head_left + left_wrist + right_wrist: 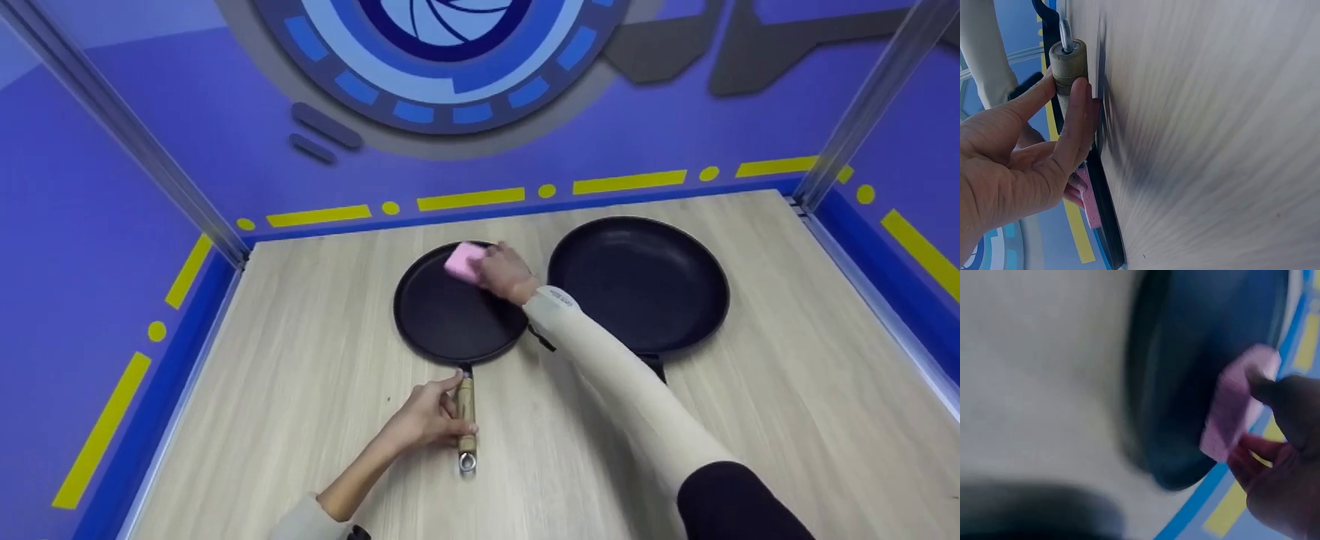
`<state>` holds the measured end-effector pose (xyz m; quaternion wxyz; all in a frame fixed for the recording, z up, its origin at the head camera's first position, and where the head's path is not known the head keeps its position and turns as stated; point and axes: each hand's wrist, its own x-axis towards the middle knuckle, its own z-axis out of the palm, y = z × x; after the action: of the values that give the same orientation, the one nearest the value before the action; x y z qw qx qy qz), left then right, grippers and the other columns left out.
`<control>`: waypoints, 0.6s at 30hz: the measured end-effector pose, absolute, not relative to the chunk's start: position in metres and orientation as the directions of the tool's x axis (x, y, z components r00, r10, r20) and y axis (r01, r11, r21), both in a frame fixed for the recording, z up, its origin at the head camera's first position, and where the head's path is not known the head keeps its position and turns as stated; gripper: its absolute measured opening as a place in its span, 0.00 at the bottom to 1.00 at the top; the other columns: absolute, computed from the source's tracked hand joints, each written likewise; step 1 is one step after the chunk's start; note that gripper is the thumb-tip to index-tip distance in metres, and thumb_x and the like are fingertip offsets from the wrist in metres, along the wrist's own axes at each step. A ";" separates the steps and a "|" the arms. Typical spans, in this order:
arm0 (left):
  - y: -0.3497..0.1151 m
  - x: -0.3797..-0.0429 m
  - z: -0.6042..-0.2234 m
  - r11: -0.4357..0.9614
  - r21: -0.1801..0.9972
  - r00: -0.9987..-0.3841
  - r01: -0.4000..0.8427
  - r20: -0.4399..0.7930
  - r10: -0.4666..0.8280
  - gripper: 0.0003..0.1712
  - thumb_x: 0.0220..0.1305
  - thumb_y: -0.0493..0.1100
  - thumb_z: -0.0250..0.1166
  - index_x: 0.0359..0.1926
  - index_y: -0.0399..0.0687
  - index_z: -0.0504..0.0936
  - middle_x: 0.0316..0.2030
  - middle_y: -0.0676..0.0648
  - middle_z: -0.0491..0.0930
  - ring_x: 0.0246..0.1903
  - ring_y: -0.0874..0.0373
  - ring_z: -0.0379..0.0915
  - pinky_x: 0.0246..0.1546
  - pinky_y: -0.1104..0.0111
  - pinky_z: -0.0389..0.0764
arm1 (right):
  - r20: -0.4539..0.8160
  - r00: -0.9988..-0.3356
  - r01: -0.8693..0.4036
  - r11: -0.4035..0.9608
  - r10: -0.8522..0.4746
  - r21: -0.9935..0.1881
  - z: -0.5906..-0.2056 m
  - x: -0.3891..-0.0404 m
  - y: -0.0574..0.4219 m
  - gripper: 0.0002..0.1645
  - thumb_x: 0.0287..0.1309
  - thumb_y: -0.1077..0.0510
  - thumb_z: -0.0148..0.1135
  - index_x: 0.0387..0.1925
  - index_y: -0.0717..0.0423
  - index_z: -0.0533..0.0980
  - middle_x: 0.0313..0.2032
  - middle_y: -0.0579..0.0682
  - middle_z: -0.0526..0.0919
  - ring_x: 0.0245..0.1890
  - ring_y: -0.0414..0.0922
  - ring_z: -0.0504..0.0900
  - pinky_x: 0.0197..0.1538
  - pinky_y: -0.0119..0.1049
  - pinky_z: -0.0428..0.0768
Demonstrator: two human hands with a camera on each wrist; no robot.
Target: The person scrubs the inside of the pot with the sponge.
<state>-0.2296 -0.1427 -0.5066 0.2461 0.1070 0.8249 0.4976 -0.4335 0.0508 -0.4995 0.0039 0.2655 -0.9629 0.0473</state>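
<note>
A flat black frying pan (454,315) with a wooden handle (466,401) lies on the table, its handle toward the person. My left hand (429,415) grips that handle between thumb and fingers; the left wrist view shows the handle's end with its metal ring (1066,35). At the pan's far right part, my right hand (506,271) pinches a pink sponge (463,262) against the cooking surface. The right wrist view, blurred, shows the sponge (1235,405) between thumb and fingers, over the pan.
A larger, deeper black pan (637,289) stands to the right, its handle partly hidden under the right forearm. Light wood tabletop (315,322) surrounds both pans. Blue printed panels (187,135) enclose the back and sides.
</note>
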 end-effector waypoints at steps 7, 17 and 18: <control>-0.142 -0.230 -0.506 0.497 0.865 -0.857 -0.076 -0.311 0.410 0.54 0.53 0.30 0.78 0.76 0.32 0.58 0.30 0.46 0.76 0.21 0.64 0.76 0.27 0.64 0.92 | 0.000 -0.907 -0.420 0.903 -0.422 -0.089 -0.498 -0.441 0.054 0.18 0.73 0.54 0.55 0.49 0.62 0.85 0.52 0.65 0.83 0.55 0.62 0.79 0.62 0.53 0.82; -0.145 -0.234 -0.506 0.565 0.823 -0.873 0.060 -0.231 0.429 0.53 0.52 0.34 0.80 0.73 0.27 0.61 0.26 0.46 0.80 0.23 0.64 0.72 0.22 0.77 0.80 | 0.010 -0.758 -0.650 0.754 -0.652 -0.097 -0.494 -0.406 0.066 0.15 0.64 0.55 0.67 0.51 0.51 0.87 0.50 0.60 0.85 0.51 0.61 0.80 0.57 0.53 0.84; -0.145 -0.234 -0.506 0.568 0.820 -0.873 0.065 -0.229 0.430 0.52 0.52 0.35 0.80 0.73 0.26 0.61 0.26 0.46 0.80 0.23 0.64 0.72 0.22 0.78 0.79 | 0.011 -0.748 -0.661 0.743 -0.664 -0.107 -0.494 -0.401 0.066 0.15 0.64 0.55 0.68 0.51 0.51 0.87 0.49 0.60 0.86 0.51 0.60 0.80 0.56 0.53 0.84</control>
<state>-0.2343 -0.1451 -0.5060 0.2067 0.1437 0.8610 0.4419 -0.4012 0.0660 -0.4937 -0.0140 0.3547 -0.9334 0.0519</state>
